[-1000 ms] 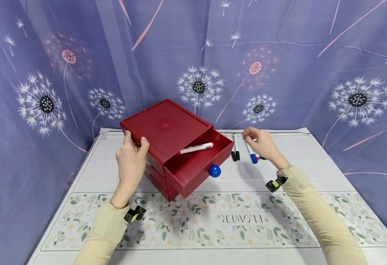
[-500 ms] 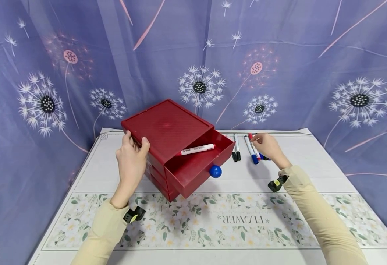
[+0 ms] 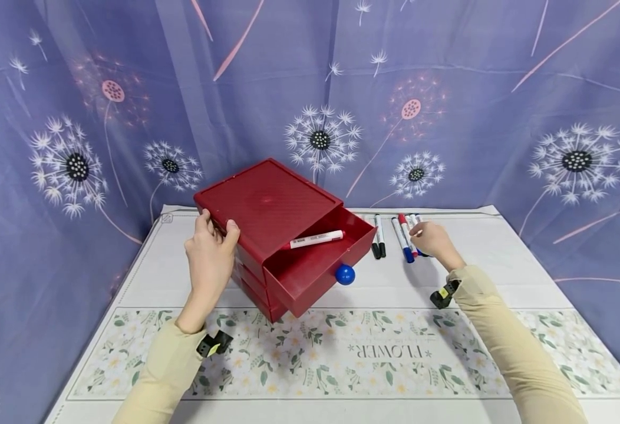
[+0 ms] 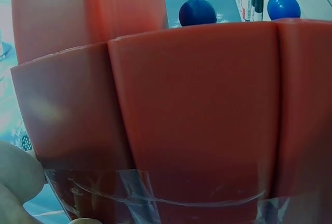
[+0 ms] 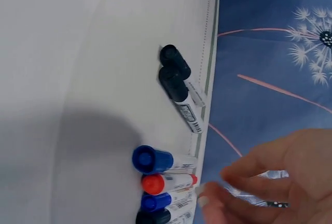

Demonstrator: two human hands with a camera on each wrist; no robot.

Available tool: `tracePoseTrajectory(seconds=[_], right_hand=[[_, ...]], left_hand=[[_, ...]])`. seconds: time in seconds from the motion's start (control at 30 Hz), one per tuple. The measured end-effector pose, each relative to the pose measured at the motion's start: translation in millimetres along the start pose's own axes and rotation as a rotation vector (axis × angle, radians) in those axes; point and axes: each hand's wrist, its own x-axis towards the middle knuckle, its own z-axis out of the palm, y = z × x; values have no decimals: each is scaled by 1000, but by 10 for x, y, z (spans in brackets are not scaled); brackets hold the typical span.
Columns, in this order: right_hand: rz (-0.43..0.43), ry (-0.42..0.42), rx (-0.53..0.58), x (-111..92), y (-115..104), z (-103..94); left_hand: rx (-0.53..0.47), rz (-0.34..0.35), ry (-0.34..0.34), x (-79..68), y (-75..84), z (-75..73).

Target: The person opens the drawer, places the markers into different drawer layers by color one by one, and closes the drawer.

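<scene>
My left hand grips the left edge of a red drawer cabinet, its thumb on the near side. The top drawer is pulled out and carries a blue ball knob. Inside it lies a white marker with a red cap. To the right, my right hand hovers at a row of markers, fingers loosely bent and nothing seen between them. In the right wrist view, that row has a blue-capped marker, a red-capped marker, another blue-capped marker and a black-capped one.
Two black-capped markers lie between the cabinet and the row. A white tablecloth with a flowered band covers the table. A purple dandelion curtain hangs behind and at both sides.
My right hand has shifted right and slightly toward me along the marker row, uncovering the far ends of the markers. The left hand and cabinet stay in place.
</scene>
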Motion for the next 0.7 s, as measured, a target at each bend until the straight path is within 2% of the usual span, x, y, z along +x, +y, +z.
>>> tracePoseTrajectory(seconds=[0.1,0.2,0.5,0.7], right_hand=[[25,-67,-31,13,24,38],[34,-94,-48,29,56,88],[73,-26,-80,74,109,219],[50,15,-102,105,106,290]], left_hand=[[-3,-4,-2,-7,0,-3],[-6,-3,-1,-9,0,-5],[-7,-3,-15,-8,1,-10],[-21,-4,-21,-4,0,-2]])
